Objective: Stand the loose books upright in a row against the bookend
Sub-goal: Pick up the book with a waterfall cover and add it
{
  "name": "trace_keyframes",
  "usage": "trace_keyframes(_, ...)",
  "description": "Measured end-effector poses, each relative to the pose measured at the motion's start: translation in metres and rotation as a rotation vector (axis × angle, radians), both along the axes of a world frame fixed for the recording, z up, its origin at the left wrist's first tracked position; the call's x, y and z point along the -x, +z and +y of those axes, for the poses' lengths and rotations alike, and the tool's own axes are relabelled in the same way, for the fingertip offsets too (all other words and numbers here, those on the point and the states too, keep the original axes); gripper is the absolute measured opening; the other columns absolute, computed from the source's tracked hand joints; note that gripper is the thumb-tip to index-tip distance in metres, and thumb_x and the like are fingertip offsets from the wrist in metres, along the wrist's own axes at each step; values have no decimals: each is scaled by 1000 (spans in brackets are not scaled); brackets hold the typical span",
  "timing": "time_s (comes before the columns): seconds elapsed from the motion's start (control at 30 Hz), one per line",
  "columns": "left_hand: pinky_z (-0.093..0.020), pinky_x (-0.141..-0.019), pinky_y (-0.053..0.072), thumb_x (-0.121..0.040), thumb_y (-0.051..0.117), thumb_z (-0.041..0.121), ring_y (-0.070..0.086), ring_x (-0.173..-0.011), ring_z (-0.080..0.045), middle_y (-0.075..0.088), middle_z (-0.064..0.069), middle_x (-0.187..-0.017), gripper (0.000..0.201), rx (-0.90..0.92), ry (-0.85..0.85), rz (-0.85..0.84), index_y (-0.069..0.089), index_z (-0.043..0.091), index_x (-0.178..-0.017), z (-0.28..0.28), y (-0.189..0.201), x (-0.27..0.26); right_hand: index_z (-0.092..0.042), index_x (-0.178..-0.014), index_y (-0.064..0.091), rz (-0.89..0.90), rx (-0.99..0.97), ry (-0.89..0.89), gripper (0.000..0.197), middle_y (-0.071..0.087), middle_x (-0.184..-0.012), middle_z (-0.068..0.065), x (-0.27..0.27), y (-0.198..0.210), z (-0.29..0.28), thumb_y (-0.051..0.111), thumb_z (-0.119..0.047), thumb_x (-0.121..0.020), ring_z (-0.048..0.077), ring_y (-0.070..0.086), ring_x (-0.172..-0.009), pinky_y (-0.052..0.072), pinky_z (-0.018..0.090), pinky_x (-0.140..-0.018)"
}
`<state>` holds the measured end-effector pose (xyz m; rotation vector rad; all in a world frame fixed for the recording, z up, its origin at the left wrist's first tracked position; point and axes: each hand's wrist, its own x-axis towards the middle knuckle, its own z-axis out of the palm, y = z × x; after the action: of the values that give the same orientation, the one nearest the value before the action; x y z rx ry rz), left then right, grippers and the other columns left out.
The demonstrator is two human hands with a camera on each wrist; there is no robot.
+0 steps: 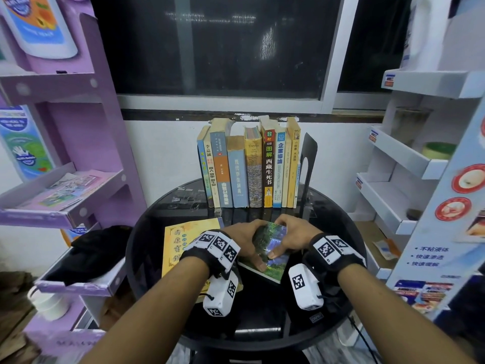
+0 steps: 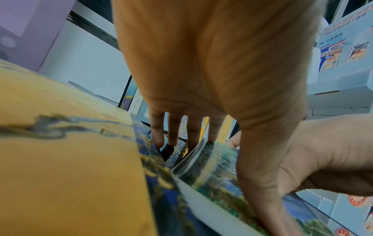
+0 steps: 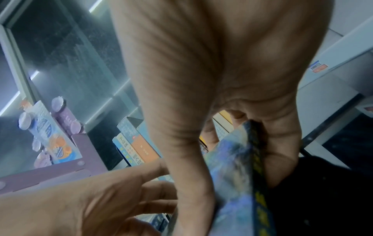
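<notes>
A book with a green landscape cover (image 1: 271, 254) lies tilted at the middle of the round black table (image 1: 328, 224). My left hand (image 1: 249, 241) grips its left edge, thumb on the cover (image 2: 212, 169). My right hand (image 1: 284, 239) grips its right edge, fingers curled under the far side and thumb on top; the wrist view shows the cover (image 3: 232, 167) pinched. A yellow book (image 1: 181, 245) lies flat to the left, partly under my left wrist. Several books (image 1: 249, 169) stand upright at the back against a black bookend (image 1: 307, 158) on their right.
A purple display rack (image 1: 78, 153) stands to the left with a black cloth (image 1: 97, 248) on its lower shelf. White shelves (image 1: 399, 158) stand to the right. A white wall and dark window are right behind the book row.
</notes>
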<state>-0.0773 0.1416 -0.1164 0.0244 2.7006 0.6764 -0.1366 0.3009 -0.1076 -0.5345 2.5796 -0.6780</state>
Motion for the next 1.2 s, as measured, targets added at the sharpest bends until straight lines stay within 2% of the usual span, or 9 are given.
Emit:
trace_keyframes(0.2, -31, -96, 44, -75, 80, 37, 53, -119, -23, 48, -5, -140, 96, -141, 75, 63, 18, 33, -148, -5, -1, -1, -21, -107, 51, -126, 180, -73, 66, 67, -102, 7, -1, 1, 0, 89, -1, -57, 27, 69, -92, 59, 49, -77)
trace_keyframes(0.33, -31, -93, 45, -85, 68, 43, 56, -114, -25, 50, -8, -135, 85, -247, 143, 146, 14, 32, -149, -7, -4, 1, -23, -120, 49, -83, 231, -90, 76, 64, -110, 5, 4, 3, -2, 89, -4, -58, 27, 67, -97, 58, 46, -82)
trace_keyframes(0.5, -22, -68, 45, -91, 63, 28, 58, -80, -14, 51, 5, -92, 70, -457, 250, 212, 21, 26, -147, -8, -5, 6, -27, -127, 48, 28, 331, -175, 81, 53, -118, 1, 9, 10, 0, 90, -11, -60, 27, 59, -108, 53, 43, -92)
trace_keyframes(0.63, -18, -57, 40, -94, 59, 15, 52, -66, -10, 50, 1, -82, 58, -551, 320, 257, 31, 22, -144, -11, -5, 14, -23, -125, 54, -36, 532, -238, 67, 58, -113, 8, 10, 18, 2, 83, 0, -69, 28, 67, -87, 58, 47, -81)
trace_keyframes(0.77, -24, -70, 48, -97, 50, 3, 58, -71, -14, 55, -2, -78, 47, -765, 376, 259, 41, 16, -141, -16, -3, 19, -9, -124, 52, -244, 827, -314, 48, 65, -112, 17, 13, 33, 5, 67, 10, -82, 27, 71, -81, 61, 41, -69)
trace_keyframes(0.9, -34, -83, 52, -96, 44, -6, 63, -81, -21, 69, -3, -75, 44, -951, 384, 298, 44, 18, -134, -17, 1, 20, -6, -129, 51, -373, 948, -270, 47, 69, -112, 16, 15, 44, 7, 65, 4, -86, 31, 70, -95, 56, 48, -86)
trace_keyframes(0.97, -36, -85, 52, -96, 41, -10, 62, -85, -26, 69, -9, -83, 47, -1043, 393, 307, 44, 16, -136, -16, 2, 20, -7, -128, 53, -385, 925, -215, 42, 68, -117, 16, 12, 48, 7, 64, 1, -88, 33, 67, -103, 52, 49, -93)
trace_keyframes(1.03, -40, -89, 50, -94, 39, -13, 61, -89, -30, 65, -16, -94, 51, -1090, 379, 311, 45, 14, -137, -15, 4, 19, -10, -133, 49, -352, 861, -177, 46, 67, -118, 15, 8, 52, 6, 64, -4, -90, 32, 69, -99, 56, 47, -87)
trace_keyframes(1.2, -32, -72, 53, -92, 37, -18, 63, -74, -21, 64, -11, -88, 53, -1104, 369, 335, 47, 15, -132, -11, 10, 17, -28, -133, 42, -159, 654, -75, 49, 61, -122, 14, -5, 64, 3, 59, -5, -93, 31, 72, -89, 60, 47, -71)
